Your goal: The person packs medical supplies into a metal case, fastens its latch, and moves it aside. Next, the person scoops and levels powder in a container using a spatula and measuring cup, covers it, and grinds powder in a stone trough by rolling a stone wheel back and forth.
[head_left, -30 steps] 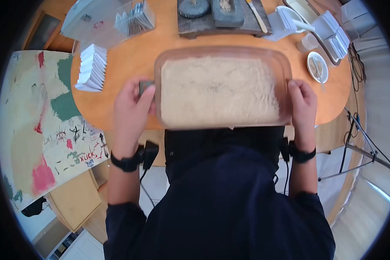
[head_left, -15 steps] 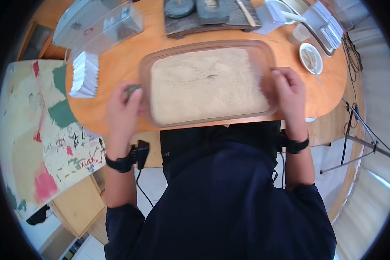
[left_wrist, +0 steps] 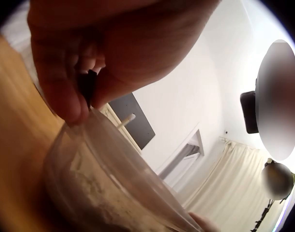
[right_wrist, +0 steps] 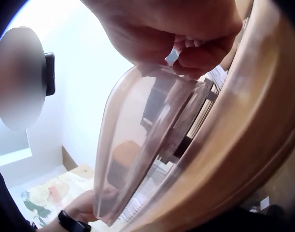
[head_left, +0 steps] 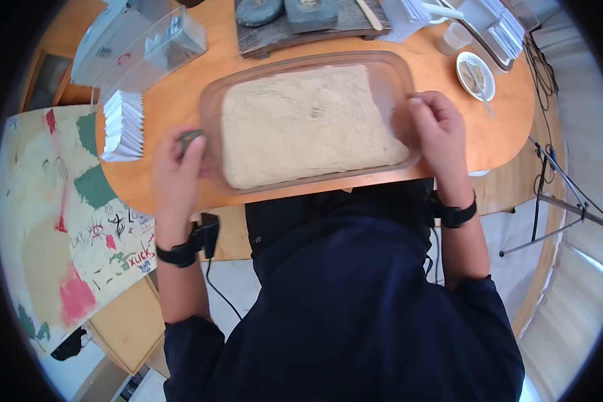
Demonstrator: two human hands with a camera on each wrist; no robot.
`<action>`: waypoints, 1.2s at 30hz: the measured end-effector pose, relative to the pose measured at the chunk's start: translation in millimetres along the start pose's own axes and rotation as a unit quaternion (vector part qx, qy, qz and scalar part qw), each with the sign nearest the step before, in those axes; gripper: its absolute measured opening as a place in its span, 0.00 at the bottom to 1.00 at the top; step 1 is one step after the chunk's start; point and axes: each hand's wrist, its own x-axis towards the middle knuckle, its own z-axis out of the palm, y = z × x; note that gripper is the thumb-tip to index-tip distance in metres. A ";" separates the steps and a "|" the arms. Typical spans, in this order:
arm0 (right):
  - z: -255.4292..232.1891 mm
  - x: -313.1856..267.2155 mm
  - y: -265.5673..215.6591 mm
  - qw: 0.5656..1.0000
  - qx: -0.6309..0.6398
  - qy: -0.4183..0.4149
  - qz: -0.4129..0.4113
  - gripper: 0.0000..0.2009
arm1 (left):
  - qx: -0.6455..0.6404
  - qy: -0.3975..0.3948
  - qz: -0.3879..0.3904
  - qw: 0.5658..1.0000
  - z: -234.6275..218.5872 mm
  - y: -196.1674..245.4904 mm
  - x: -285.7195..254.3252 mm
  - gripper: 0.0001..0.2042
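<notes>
A translucent tray point(head_left: 208, 107) with rounded corners holds a broad layer of pale beige powder point(head_left: 295, 127), bare at its right end. My left hand point(head_left: 179, 171) pinches the tray's left end, with a small dark object point(head_left: 189, 137) between thumb and fingers. At the right end, my right hand point(head_left: 441, 137) grips the rim between thumb and curled fingers. The left wrist view shows thumb and fingertips of the left hand point(left_wrist: 89, 63) closed at the tray's corner point(left_wrist: 96, 128). In the right wrist view the right hand point(right_wrist: 181, 38) holds the tray rim point(right_wrist: 137, 72), tilted in that view.
Behind the tray stands a dark wooden board point(head_left: 268, 43) with grey stone pieces and a knife point(head_left: 368, 15). Folded white paper point(head_left: 122, 127) and a clear box point(head_left: 174, 40) lie left. On the right are a white bowl point(head_left: 476, 75), a plastic cup point(head_left: 453, 39) and paper stacks.
Both hands and the tray have shifted left in the head view, and the tray has turned, its left end now lower. The powder has spread away from the right end.
</notes>
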 end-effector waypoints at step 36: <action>0.8 9.8 6.4 0.995 0.034 -0.078 0.058 0.10 | -0.039 -0.022 -0.069 0.997 -17.3 24.6 -16.8 0.10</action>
